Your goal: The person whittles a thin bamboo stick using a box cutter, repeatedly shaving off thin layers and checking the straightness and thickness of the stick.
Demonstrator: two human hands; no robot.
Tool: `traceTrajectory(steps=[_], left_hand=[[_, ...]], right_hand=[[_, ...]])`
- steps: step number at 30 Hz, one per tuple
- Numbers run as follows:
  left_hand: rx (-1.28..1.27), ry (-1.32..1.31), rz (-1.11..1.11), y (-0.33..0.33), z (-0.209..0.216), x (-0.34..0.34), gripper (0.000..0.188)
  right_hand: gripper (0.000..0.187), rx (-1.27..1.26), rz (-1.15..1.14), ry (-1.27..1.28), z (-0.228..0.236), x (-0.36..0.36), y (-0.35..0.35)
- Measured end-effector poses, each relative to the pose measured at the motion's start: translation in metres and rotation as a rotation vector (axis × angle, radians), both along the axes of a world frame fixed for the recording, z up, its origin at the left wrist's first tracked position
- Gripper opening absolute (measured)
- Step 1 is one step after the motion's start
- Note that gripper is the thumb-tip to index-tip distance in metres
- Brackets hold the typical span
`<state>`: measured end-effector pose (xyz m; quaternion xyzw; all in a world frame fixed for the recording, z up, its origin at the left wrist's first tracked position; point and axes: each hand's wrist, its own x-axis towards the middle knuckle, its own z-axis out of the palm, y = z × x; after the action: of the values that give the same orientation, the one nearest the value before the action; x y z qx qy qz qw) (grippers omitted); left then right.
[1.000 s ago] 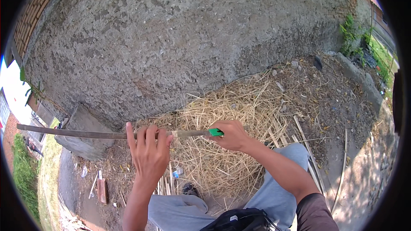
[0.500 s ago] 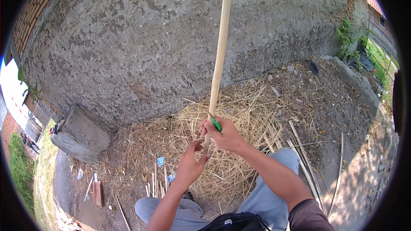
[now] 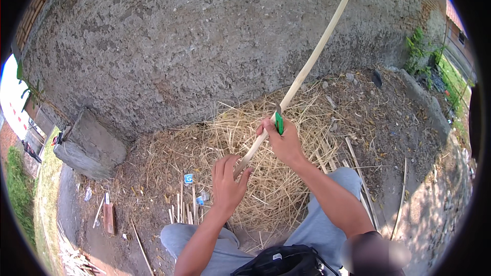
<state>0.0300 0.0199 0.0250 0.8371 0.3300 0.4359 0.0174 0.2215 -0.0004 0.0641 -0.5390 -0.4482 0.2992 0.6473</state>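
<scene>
Fingers of the right hand (image 3: 284, 140) clamped; left hand's (image 3: 228, 183) bent, thumb opposite, grip tightness can't tell. Biggest first: rough wall (image 3: 194, 46) across 12 o'clock. Straw-like heap (image 3: 276, 194) below it, about 5 o'clock from centre. Long pale strip (image 3: 320, 47): low end between left thumb and fingers, runs from about 7 o'clock out to 1. Changed: a second ago it points to 9, dark face showing; half a second ago, 12. Green-handled knife (image 3: 279, 123), in the right fist, blade at the strip, now farther from the left hand. Reads as strip reoriented, pale face presented to blade.
</scene>
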Motion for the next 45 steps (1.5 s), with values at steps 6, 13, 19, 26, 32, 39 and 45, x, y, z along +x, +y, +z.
traceTrajectory(steps=[6,13,19,26,32,39,45], left_hand=[[-0.010,-0.091,-0.119,0.003,-0.007,0.002,0.026],[-0.822,-0.390,-0.150,0.012,-0.013,0.002,0.009],[-1.019,-0.356,-0.170,0.020,-0.007,-0.005,0.028],[-0.964,-0.320,-0.238,0.040,0.000,-0.041,0.037],[-1.243,-0.392,-0.313,0.040,0.005,-0.054,0.029],[-1.261,-0.450,-0.248,0.036,0.005,-0.050,0.025],[-1.028,-0.430,-0.083,0.035,0.006,-0.048,0.016]], right_hand=[[0.031,0.033,-0.138,-0.124,-0.017,-0.032,-0.006],[0.033,0.113,-0.172,-0.059,-0.030,-0.041,-0.003],[0.029,0.086,-0.113,-0.044,-0.032,-0.037,-0.002],[0.029,0.076,-0.119,0.235,-0.020,-0.026,0.004],[0.023,0.147,-0.122,0.248,-0.019,-0.006,0.006],[0.022,0.168,-0.033,0.226,-0.014,-0.011,0.000],[0.021,0.169,-0.010,0.179,-0.016,-0.011,0.000]])
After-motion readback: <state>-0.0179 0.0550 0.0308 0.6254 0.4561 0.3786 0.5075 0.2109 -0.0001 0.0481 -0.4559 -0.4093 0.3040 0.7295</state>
